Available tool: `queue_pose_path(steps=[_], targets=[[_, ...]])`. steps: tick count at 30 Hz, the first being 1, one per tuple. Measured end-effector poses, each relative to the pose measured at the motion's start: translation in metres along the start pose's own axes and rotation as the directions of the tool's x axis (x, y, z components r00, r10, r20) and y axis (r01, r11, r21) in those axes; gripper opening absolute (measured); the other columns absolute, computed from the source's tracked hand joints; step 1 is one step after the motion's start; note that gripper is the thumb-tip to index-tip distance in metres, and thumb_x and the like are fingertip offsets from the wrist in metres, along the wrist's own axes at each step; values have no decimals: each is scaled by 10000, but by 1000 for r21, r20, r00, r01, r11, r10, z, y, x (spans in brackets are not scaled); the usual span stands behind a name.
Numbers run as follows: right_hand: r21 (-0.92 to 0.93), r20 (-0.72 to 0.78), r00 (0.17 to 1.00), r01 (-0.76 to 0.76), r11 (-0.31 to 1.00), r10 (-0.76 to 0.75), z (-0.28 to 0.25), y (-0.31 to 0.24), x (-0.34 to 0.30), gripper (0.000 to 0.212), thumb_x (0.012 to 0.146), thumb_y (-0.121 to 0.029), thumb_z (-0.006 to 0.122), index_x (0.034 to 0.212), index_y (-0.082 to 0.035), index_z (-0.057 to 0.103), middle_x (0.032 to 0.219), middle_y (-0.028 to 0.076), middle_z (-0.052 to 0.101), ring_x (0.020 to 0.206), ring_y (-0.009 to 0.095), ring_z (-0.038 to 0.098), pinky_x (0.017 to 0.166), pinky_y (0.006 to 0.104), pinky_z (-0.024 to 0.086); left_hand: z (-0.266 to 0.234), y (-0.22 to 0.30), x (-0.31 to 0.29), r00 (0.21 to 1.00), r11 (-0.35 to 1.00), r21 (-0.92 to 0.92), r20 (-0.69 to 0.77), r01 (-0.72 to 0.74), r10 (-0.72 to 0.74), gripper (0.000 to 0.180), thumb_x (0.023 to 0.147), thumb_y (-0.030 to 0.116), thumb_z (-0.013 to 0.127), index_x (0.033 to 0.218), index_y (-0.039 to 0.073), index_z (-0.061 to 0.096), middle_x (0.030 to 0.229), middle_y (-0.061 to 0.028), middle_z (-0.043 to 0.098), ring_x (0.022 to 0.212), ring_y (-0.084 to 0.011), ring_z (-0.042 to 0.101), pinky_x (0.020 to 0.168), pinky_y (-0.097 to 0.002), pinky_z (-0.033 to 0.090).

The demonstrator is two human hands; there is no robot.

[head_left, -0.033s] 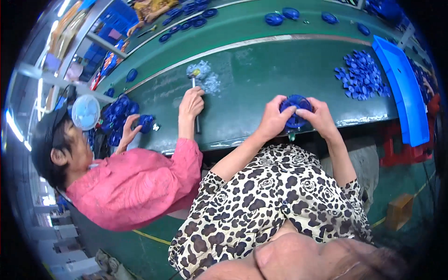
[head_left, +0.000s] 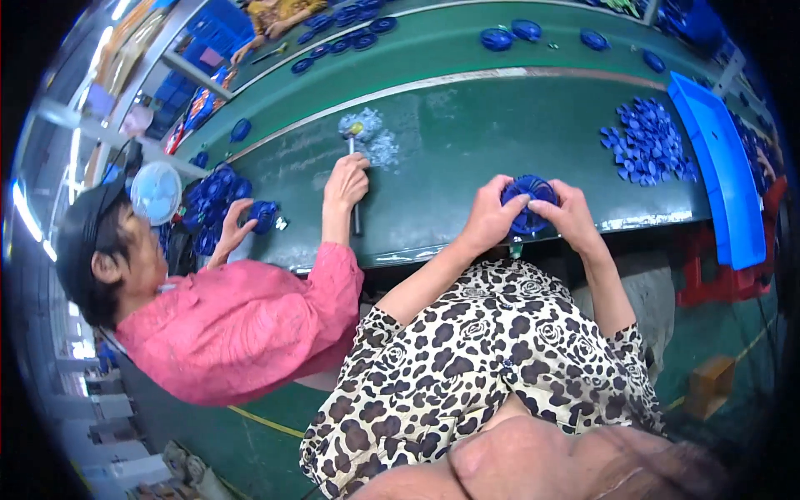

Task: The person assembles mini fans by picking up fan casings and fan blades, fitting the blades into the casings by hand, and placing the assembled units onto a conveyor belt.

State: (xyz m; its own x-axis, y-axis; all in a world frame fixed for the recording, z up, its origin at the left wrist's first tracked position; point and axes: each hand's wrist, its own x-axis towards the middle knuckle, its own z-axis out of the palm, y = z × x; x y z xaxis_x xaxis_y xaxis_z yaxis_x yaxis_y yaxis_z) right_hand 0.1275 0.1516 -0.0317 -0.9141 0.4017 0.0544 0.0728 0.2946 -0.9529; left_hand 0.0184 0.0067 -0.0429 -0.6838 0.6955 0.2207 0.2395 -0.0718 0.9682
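Observation:
Between my left hand [head_left: 490, 213] and my right hand [head_left: 577, 217] is a round blue plastic part [head_left: 527, 222] with a ribbed look. Both hands grip it from the sides at the table's near edge, thumbs meeting over its face and fingers curled round the rim. A small greenish piece [head_left: 516, 250] shows just below the part; whether it is attached I cannot tell. To the right, beyond my right hand, lies a heap of small blue plastic pieces [head_left: 648, 142] on the green tabletop [head_left: 467, 142].
A long blue tray [head_left: 717, 167] stands at the table's right end. On my left a co-worker in a pink sleeve [head_left: 321, 283] holds a rod-like tool [head_left: 357, 218] near small clear bits [head_left: 382, 148]. Blue round parts [head_left: 218, 196] are piled beyond. More lie on the far belt [head_left: 450, 54].
The whole view has shifted slightly. My hands keep the same grip on the round blue part, and the co-worker's hands look unchanged.

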Motion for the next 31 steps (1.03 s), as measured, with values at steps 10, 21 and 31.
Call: queue_pose_path(steps=[10, 21, 31], targets=[[93, -206, 977, -28, 995, 46, 13, 3, 29, 424, 843, -213, 665, 1166, 35, 544, 875, 76, 648, 759, 110, 575, 669, 256, 469, -50, -26, 98, 914, 915, -187, -130, 359, -385, 158, 854, 149, 627, 932, 12, 613, 841, -63, 635, 727, -150, 605, 609, -293, 495], [59, -593, 766, -267, 962, 249, -23, 42, -95, 220, 832, -128, 617, 1001, 13, 612, 868, 93, 656, 775, 136, 612, 699, 267, 491, 74, -40, 166, 950, 940, -273, 287, 205, -124, 312, 903, 135, 543, 1166, -28, 500, 963, -159, 639, 780, -208, 636, 704, -308, 535], [10, -582, 612, -653, 757, 536, 74, 34, -222, 248, 797, -228, 658, 933, -21, 641, 843, 142, 679, 826, 264, 660, 755, 373, 496, 190, 22, 57, 229, 565, -112, 837, -817, 497, 334, 810, 125, 643, 1130, 50, 583, 1224, -159, 532, 1113, -309, 497, 969, -385, 401]])
